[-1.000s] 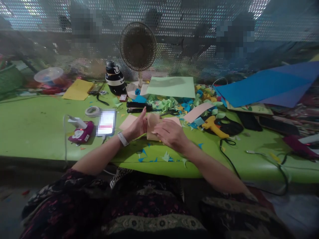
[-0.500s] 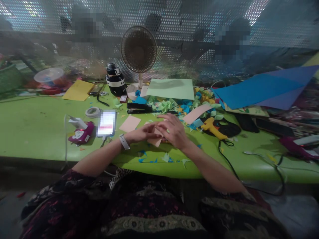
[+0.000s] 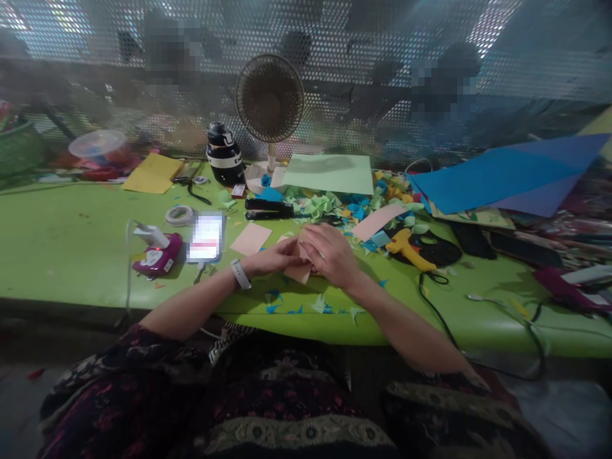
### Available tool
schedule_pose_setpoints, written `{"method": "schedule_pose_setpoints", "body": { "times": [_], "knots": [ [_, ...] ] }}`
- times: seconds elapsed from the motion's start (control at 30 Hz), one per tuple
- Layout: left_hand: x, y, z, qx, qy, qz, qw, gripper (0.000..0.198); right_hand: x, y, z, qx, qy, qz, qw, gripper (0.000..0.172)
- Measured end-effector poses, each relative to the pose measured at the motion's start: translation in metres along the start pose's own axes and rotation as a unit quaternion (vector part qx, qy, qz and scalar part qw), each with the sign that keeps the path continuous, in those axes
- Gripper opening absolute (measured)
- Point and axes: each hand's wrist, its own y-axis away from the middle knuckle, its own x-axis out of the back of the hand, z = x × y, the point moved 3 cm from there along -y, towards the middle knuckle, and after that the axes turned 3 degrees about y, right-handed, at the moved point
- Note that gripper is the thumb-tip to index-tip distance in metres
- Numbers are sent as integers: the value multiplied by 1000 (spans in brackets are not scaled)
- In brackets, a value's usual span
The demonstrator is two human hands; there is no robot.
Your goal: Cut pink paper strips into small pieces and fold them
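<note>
A small peach paper piece [image 3: 297,273] lies between my two hands above the green table [image 3: 71,248]. My left hand [image 3: 278,256], with a white band at the wrist, pinches it from the left. My right hand [image 3: 329,254] is curled over its right side, fingers bent onto the paper; the palm hides part of it. Something small under the right hand is mostly covered, and I cannot make out what it is. Left of the hands rests a flat peach paper square [image 3: 251,238]. A longer peach strip [image 3: 380,220] lies to the right.
Behind the hands are a black stapler [image 3: 269,209], green and blue paper scraps [image 3: 325,205], a fan [image 3: 270,99] and a black bottle [image 3: 224,156]. A yellow glue gun [image 3: 410,250] sits right, its cord hanging over the edge. A phone [image 3: 205,238] and purple power strip [image 3: 159,255] stand left.
My right hand's fingers have lowered and closed in over the peach paper; before, the index finger was stretched out. My left hand keeps its pinch. The whole view has shifted slightly.
</note>
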Motion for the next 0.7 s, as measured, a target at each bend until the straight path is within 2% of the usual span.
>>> {"method": "schedule_pose_setpoints", "body": {
  "times": [0.13,0.37,0.47,0.53,0.63,0.7],
  "knots": [
    [1,0,0,1,-5,6,1000,40,0,-1,-1,0,-18,-14,1000,35],
    [3,1,-5,55,7,12,998,42,1,-2,0,2,-17,-14,1000,34],
    [3,2,-5,73,13,21,997,35,2,-2,0,-17,-59,-14,998,34],
    [2,3,-4,72,36,16,997,28,4,-2,2,-53,-121,-10,991,35],
    [-2,4,1,60,83,-17,995,20,4,-2,7,-138,-267,-33,953,43],
    [-5,4,5,58,102,-42,992,19,1,-1,9,-184,-390,-91,898,56]
  ]
}}
